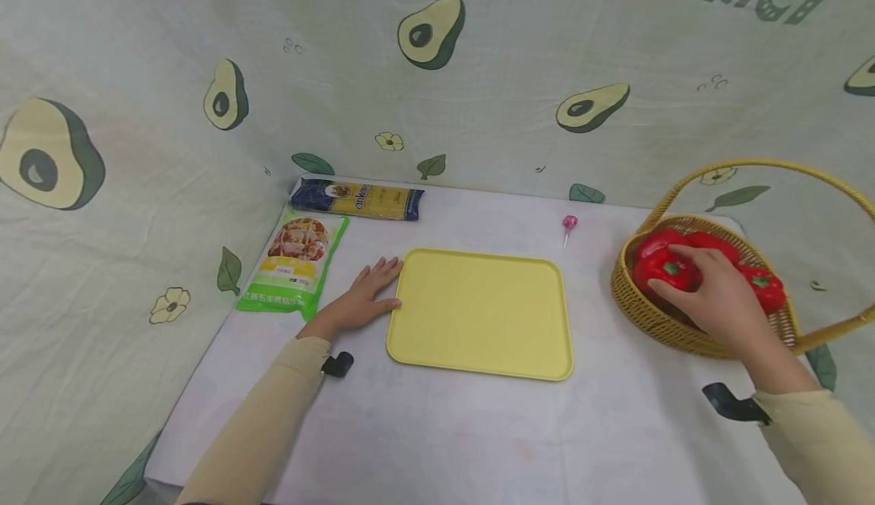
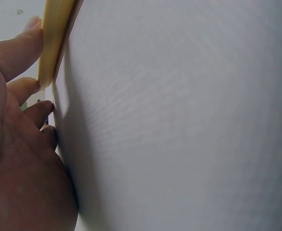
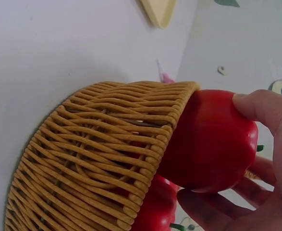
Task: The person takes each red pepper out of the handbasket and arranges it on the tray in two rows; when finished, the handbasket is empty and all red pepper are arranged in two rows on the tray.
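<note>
At the right, my right hand (image 1: 721,296) grips a red bell pepper (image 1: 664,268) in the wicker basket (image 1: 642,321). The right wrist view shows the thumb on one side of this pepper and the fingers on the other, with the pepper rising past the basket's rim. More red bell peppers (image 1: 762,288) lie around it, partly hidden by the hand. My left hand (image 1: 358,304) rests on the table with its fingers spread, touching the left edge of a yellow tray (image 1: 478,314). In the left wrist view, the thumb and a finger meet the tray's edge (image 2: 54,38).
A pink lollipop (image 1: 570,222) lies behind the tray, toward the basket. At the back left are a blue and yellow packet (image 1: 369,200) and a green food bag (image 1: 290,262). The basket's tall handle (image 1: 752,163) arches over the peppers. Avocado-print cloth hangs behind the white table.
</note>
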### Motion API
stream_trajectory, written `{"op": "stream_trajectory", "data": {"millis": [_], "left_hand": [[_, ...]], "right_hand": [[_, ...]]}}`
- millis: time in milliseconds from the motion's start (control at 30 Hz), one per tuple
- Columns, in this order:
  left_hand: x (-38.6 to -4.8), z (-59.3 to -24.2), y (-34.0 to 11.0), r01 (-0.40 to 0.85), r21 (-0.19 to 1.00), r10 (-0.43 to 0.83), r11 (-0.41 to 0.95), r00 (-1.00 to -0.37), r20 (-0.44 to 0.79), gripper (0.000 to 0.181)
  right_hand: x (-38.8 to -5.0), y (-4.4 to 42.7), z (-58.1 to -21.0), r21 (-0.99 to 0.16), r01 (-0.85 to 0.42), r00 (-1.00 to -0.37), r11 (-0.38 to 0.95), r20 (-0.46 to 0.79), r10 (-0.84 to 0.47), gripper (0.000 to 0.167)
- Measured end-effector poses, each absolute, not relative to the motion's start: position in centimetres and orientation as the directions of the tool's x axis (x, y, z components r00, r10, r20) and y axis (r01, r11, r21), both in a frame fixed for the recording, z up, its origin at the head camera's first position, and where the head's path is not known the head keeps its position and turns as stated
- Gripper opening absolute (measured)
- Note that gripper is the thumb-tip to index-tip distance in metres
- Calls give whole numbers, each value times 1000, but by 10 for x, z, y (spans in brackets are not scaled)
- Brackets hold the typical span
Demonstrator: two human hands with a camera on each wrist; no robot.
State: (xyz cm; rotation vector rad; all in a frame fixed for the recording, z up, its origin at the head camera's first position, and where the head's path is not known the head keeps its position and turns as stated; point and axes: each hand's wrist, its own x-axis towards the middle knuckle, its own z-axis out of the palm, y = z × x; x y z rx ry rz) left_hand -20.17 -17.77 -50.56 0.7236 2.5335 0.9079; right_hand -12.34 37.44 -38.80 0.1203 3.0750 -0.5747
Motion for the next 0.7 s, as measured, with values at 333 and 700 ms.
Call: {"op": "stream_trajectory", "data": {"millis": [333,700], "left_hand": [[-201,-507,-178,336,658,560,674,-813,-159,79],[-201,-507,-179,343,654,562,674,-813,-153,79]], "right_hand": [[-122,367,-383,-357,64,-997,932,16,75,84],[-121,358,-375,-376,23,-996,926,67,52,80]]}}
